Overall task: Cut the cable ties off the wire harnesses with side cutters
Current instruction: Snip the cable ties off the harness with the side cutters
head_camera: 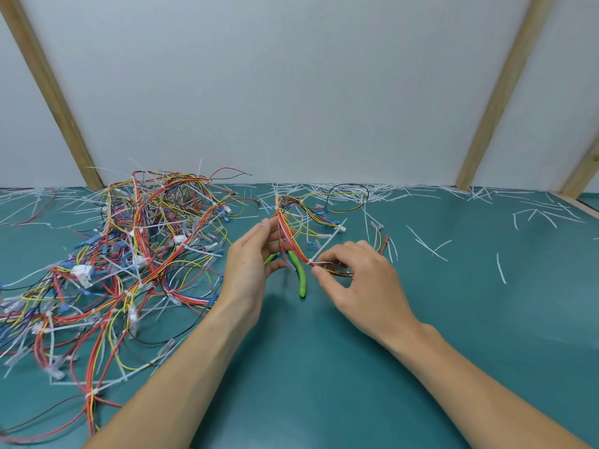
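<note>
At frame center, the left hand [251,264] grips the harness [293,234] and green cutters [300,273]; the right hand [356,277] pinches its tie [324,246]. Harness pile [129,254] lies left on the mat [453,286].

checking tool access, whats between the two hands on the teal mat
In the head view, green-handled side cutters lie between the left hand and right hand, under the red and yellow wire harness both hands hold.

two hands: left [249,270], right [359,280]. one cutter [301,277], green handles. one held harness [298,222]. one harness pile [129,254], desk's left edge. cut ties [428,246]: too many to count.
</note>
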The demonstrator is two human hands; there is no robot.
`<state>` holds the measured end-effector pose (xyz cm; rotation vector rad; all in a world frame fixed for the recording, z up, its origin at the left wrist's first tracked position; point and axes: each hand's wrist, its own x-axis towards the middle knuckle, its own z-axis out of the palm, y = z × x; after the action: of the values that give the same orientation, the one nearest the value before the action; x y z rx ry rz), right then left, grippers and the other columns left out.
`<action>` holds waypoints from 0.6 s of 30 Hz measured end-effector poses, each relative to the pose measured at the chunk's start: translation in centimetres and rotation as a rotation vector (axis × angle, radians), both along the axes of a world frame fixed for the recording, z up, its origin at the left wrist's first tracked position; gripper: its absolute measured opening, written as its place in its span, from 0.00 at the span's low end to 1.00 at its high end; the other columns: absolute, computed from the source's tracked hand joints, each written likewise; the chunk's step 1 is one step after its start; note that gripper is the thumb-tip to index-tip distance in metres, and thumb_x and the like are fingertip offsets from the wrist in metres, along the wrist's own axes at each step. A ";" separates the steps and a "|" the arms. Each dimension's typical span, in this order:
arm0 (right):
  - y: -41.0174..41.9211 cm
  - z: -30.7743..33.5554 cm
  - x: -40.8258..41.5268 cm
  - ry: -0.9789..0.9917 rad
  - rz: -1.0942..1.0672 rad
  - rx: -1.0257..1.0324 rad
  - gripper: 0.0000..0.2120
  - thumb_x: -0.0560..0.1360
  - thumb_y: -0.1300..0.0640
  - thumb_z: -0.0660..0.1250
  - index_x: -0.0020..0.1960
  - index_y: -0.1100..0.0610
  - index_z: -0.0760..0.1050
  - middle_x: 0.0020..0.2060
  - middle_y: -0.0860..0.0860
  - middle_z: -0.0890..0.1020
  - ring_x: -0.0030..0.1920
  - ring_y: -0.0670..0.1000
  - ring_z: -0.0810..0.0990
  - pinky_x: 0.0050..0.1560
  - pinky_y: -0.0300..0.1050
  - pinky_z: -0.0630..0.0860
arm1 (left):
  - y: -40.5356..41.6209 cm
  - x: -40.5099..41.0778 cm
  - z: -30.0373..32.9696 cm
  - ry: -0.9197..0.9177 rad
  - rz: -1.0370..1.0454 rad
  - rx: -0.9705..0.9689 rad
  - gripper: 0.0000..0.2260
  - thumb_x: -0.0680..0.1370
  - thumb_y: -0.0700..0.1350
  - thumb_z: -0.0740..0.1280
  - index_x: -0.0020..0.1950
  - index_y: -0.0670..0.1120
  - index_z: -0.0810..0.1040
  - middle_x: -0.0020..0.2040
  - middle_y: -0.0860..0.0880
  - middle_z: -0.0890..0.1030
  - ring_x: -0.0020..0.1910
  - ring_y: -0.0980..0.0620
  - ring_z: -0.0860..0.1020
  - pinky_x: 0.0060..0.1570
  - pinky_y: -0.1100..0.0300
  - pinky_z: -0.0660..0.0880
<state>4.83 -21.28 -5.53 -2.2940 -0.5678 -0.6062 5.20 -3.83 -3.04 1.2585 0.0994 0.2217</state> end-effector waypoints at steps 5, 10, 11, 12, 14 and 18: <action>0.1 0.0 -0.2 0.071 0.014 -0.031 0.08 0.75 0.46 0.66 0.43 0.50 0.77 0.39 0.43 0.79 0.46 0.46 0.75 0.50 0.48 0.74 | 0.1 0.0 -0.2 0.023 0.024 0.053 0.14 0.84 0.48 0.60 0.56 0.42 0.83 0.50 0.43 0.84 0.44 0.51 0.81 0.39 0.60 0.74; 0.0 0.1 -0.3 0.107 0.022 -0.056 0.07 0.75 0.47 0.66 0.42 0.50 0.75 0.39 0.43 0.80 0.46 0.46 0.75 0.51 0.49 0.74 | -0.1 0.0 -0.3 0.034 0.036 0.077 0.12 0.82 0.46 0.61 0.53 0.42 0.82 0.48 0.43 0.84 0.42 0.51 0.82 0.35 0.62 0.75; 0.0 0.1 -0.4 0.112 0.022 -0.057 0.07 0.75 0.48 0.66 0.42 0.50 0.75 0.39 0.43 0.80 0.46 0.46 0.75 0.51 0.49 0.74 | -0.1 -0.1 -0.3 0.036 0.038 0.076 0.12 0.82 0.46 0.62 0.52 0.42 0.83 0.47 0.43 0.84 0.42 0.51 0.82 0.35 0.62 0.75; 0.0 0.1 -0.4 0.118 0.020 -0.057 0.07 0.75 0.48 0.66 0.42 0.51 0.75 0.38 0.44 0.80 0.46 0.46 0.75 0.51 0.49 0.74 | -0.2 -0.1 -0.4 0.038 0.037 0.074 0.11 0.82 0.46 0.62 0.52 0.42 0.82 0.46 0.44 0.85 0.42 0.51 0.82 0.34 0.62 0.76; 0.0 0.2 -0.5 0.128 0.015 -0.062 0.08 0.75 0.48 0.66 0.42 0.51 0.75 0.38 0.44 0.80 0.46 0.47 0.75 0.51 0.49 0.74 | -0.2 -0.1 -0.4 0.043 0.036 0.077 0.11 0.82 0.45 0.62 0.51 0.42 0.82 0.45 0.45 0.85 0.41 0.52 0.82 0.33 0.62 0.76; 0.0 0.2 -0.4 0.126 0.008 -0.064 0.08 0.75 0.49 0.67 0.41 0.52 0.74 0.37 0.44 0.79 0.45 0.47 0.74 0.50 0.49 0.74 | -0.2 0.0 -0.4 0.072 0.052 0.093 0.10 0.82 0.45 0.62 0.50 0.43 0.83 0.45 0.45 0.85 0.41 0.52 0.83 0.34 0.61 0.77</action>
<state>4.39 -21.30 -5.34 -2.3691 -0.5430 -0.4417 5.20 -3.99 -3.47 1.3573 0.1856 0.2282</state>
